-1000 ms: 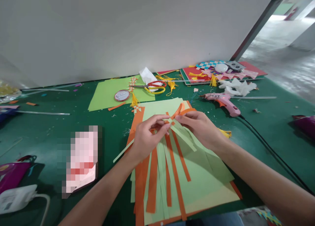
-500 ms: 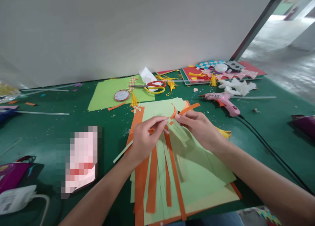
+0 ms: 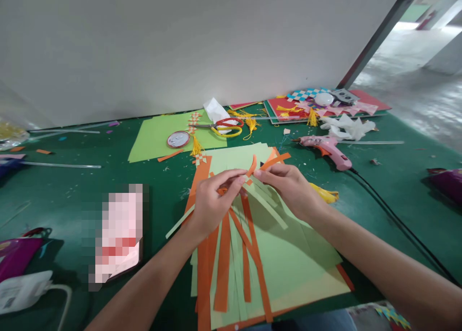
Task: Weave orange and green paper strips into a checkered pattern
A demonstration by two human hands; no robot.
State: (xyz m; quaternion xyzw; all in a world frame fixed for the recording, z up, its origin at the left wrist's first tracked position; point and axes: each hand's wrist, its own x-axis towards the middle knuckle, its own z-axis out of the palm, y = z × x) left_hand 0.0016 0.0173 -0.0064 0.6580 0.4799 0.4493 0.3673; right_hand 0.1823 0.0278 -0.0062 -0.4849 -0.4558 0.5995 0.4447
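Note:
Between my fingertips is a small weave of orange and pale green paper strips (image 3: 249,181), held above a stack of paper. My left hand (image 3: 218,194) pinches its left side, with an orange strip partly hidden beneath the fingers. On the right side, my right hand (image 3: 283,184) grips it between thumb and fingers, close to an orange strip (image 3: 276,160) that points up and right. A pale green strip (image 3: 269,207) hangs down to the right from the weave. Loose orange strips (image 3: 223,263) and green ones lie on the pale green sheets (image 3: 303,273) below.
Beyond the sheets lie scissors (image 3: 229,127), a round tin (image 3: 178,139) and a yellow tassel (image 3: 196,146). A pink glue gun (image 3: 327,148) with a black cord rests at right. A phone (image 3: 121,239) and a white plug (image 3: 25,292) sit at left. A wall (image 3: 180,47) stands behind.
The green strip at the weave now extends farther down and right. The orange curl above the fingers has straightened somewhat. An orange strip now slants across the loose strips below. Both hands stay nearly in place.

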